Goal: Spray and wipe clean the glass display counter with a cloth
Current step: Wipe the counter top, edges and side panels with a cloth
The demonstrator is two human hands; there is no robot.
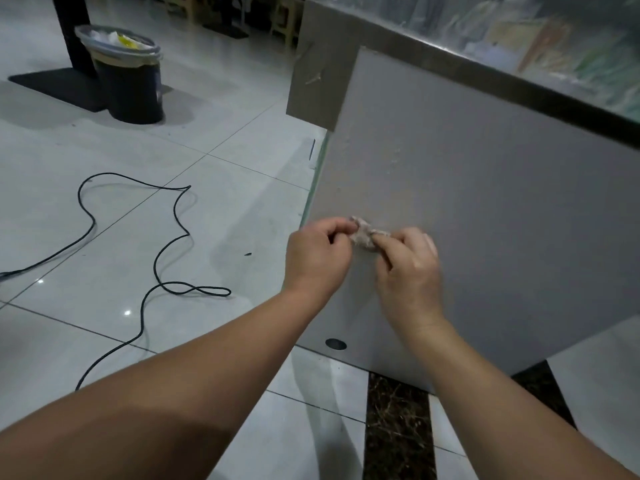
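Your cloth (363, 235) is a small, crumpled wad, pale and slightly pinkish, bunched tight so little of it shows. You hold it between both hands: your left hand (317, 258) pinches its left end with curled fingertips and thumb, and your right hand (410, 271) pinches its right end the same way. The wad sits in front of the grey side panel (485, 202) of the display counter, low on the panel and near its left edge; you cannot tell whether it touches the surface. Faint specks dot the panel above the cloth. The counter's glass top (571, 46) runs along the upper right, well apart from your hands. Far to your left stands a dark bin (128, 84) with a clear liner folded over its rim, holding white and yellow rubbish. A black cable (156, 258) loops over the tiled floor (104, 150).
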